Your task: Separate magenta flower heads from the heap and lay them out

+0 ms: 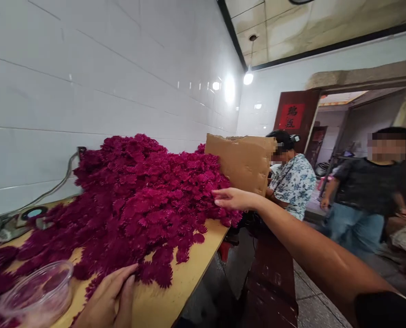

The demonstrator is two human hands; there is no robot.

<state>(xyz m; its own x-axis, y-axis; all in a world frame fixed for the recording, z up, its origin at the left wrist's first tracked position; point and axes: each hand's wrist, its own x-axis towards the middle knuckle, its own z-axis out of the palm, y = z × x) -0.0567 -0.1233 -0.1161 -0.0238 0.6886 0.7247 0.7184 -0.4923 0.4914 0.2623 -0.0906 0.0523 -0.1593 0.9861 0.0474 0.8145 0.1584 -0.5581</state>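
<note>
Magenta flowers [134, 200] heaped on table [189, 269]; both hands touch the pile's edge.

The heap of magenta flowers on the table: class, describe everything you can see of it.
The heap of flowers is a deep magenta mass of loose, many-petalled flower heads. It is piled high against the white tiled wall and thins out toward the edge of the wooden table. The right hand touches its far side; the left hand rests flat at its near edge. A cardboard box stands behind it.
</note>
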